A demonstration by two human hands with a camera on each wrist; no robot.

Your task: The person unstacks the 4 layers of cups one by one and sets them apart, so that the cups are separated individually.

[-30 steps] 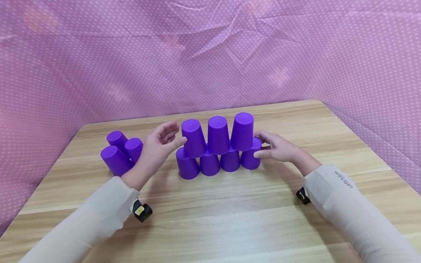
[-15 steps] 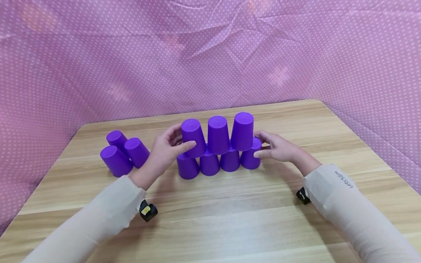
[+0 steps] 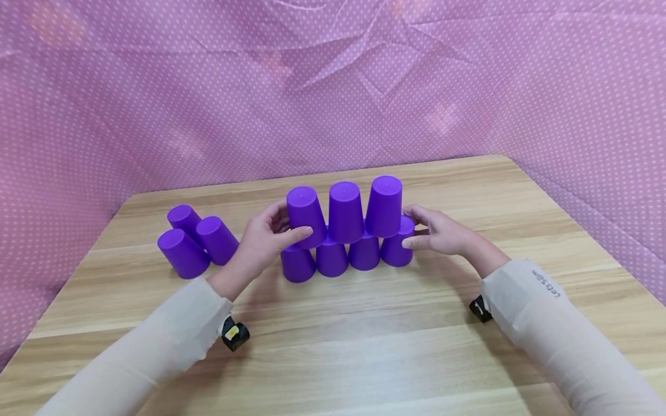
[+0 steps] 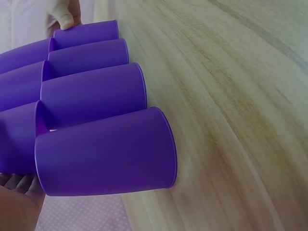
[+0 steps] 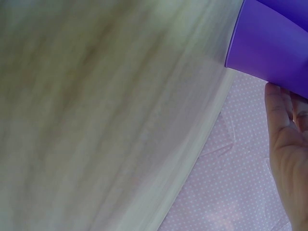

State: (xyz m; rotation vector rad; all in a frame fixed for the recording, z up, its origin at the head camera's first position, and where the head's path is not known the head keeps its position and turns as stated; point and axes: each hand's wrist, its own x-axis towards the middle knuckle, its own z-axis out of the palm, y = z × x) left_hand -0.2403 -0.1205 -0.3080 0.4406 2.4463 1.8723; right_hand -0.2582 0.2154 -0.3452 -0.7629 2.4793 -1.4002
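Observation:
Purple cups stand upside down in two tiers, a bottom row of several and three above. My left hand (image 3: 262, 240) holds the upper left cup (image 3: 306, 216), thumb across its front and fingers behind it. At the other end, my right hand (image 3: 439, 231) grips the bottom right cup (image 3: 397, 245), with the thumb in front and fingers toward the back. In the left wrist view the bottom left cup (image 4: 108, 154) is nearest, the left hand (image 4: 19, 204) at the lower corner. The right wrist view has fingers (image 5: 278, 108) against a purple cup (image 5: 269, 45).
Three more upside-down cups stand in a cluster at the left, including a front one (image 3: 183, 254), close to my left forearm. Everything rests on a wood-grain table (image 3: 333, 346). A pink dotted cloth (image 3: 333, 86) hangs behind and around it.
My left hand has moved right, from beside the upper left cup to holding it, its thumb now across the front. The right hand stays on the bottom right cup, and the cups look unmoved.

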